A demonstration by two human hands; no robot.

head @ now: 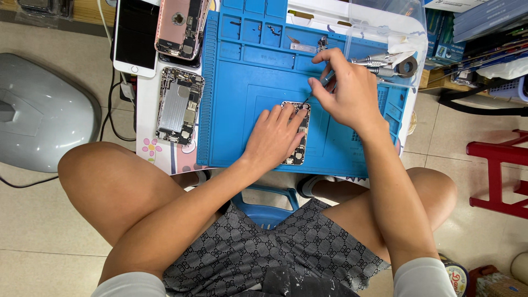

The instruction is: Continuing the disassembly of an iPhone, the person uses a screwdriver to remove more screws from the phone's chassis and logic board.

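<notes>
The person's left hand (273,137) lies flat, fingers spread, pressing an opened phone chassis (297,144) onto the blue silicone repair mat (231,104). Just above it, the right hand (346,91) pinches a thin screwdriver (324,81), its tip meeting the chassis's upper edge. Well left of the left hand lie another stripped phone body (179,105), a rose-gold phone housing (181,27) and a white phone (136,36).

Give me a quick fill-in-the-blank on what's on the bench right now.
1. The left hand presses down an opened phone lying on a mat coloured ____.
2. The right hand holds a thin ____ whose tip touches the phone's top end.
3. The white phone with a dark screen lies to the mat's ____.

Missing words: blue; tool; left
</notes>
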